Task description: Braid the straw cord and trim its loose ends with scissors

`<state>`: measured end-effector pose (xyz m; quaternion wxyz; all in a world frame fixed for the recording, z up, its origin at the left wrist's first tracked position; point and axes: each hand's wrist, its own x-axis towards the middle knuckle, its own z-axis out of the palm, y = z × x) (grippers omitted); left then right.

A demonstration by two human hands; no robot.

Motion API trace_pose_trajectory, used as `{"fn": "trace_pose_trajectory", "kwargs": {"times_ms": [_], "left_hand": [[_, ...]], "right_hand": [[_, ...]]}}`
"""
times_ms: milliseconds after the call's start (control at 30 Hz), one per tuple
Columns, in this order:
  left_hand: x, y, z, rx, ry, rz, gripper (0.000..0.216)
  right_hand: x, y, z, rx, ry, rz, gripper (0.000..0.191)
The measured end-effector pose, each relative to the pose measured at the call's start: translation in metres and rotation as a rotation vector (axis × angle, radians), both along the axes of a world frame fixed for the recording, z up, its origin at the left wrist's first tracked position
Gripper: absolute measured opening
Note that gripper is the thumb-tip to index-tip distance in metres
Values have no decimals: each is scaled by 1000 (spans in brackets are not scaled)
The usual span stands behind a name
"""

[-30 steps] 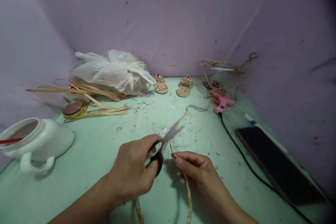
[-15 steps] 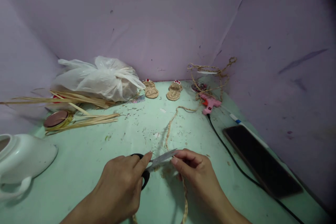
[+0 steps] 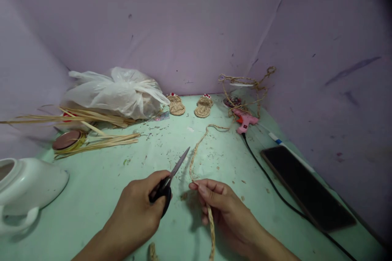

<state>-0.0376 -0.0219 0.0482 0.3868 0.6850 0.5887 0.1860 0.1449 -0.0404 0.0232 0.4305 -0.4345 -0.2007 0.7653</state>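
My left hand (image 3: pixel 142 204) grips a pair of black-handled scissors (image 3: pixel 174 173) by the loops, the blades together and tipped up to the right. To their right, my right hand (image 3: pixel 219 202) pinches a braided straw cord (image 3: pixel 211 226) between thumb and fingers. One length of the cord hangs below that hand to the bottom edge. The other runs up over the table toward a tangle of braided cord (image 3: pixel 255 83) at the back right. A short braid end (image 3: pixel 152 251) shows at the bottom, near my left wrist. The scissors stand apart from the cord.
Two small woven slippers (image 3: pixel 203 107) lie by the wall. A white plastic bag (image 3: pixel 119 94), straw strips (image 3: pixel 107 140), a round-lidded jar (image 3: pixel 67 140) and a white pitcher (image 3: pixel 36 185) are on the left. On the right lie a pink glue gun (image 3: pixel 246 120), its black cable and a phone (image 3: pixel 306 187).
The scissors have drawn back left from the cord, and their blades have closed and swung upward. My right hand still pinches the cord, now a little lower.
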Motion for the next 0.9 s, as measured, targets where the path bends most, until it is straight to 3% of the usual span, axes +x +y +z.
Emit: {"fn": "trace_pose_trajectory", "kwargs": {"times_ms": [133, 333, 433, 600, 767, 900], "left_hand": [[10, -1, -6, -184, -287, 149, 31], [27, -6, -11, -414, -573, 223, 42], [30, -7, -10, -428, -610, 252, 40], [33, -8, -4, -401, -601, 324, 38], [35, -10, -4, -384, -591, 336, 38], [39, -12, -9, -395, -570, 314, 38]], "right_hand": [[-6, -4, -3, -31, 53, 80, 24], [-20, -14, -18, 29, -202, 171, 34], [-19, -12, -16, 58, -244, 157, 36], [-10, -3, -7, 134, -247, -6, 40], [-9, -4, -8, 126, -185, 45, 35], [-11, -6, -8, 137, -145, 3, 30]]}}
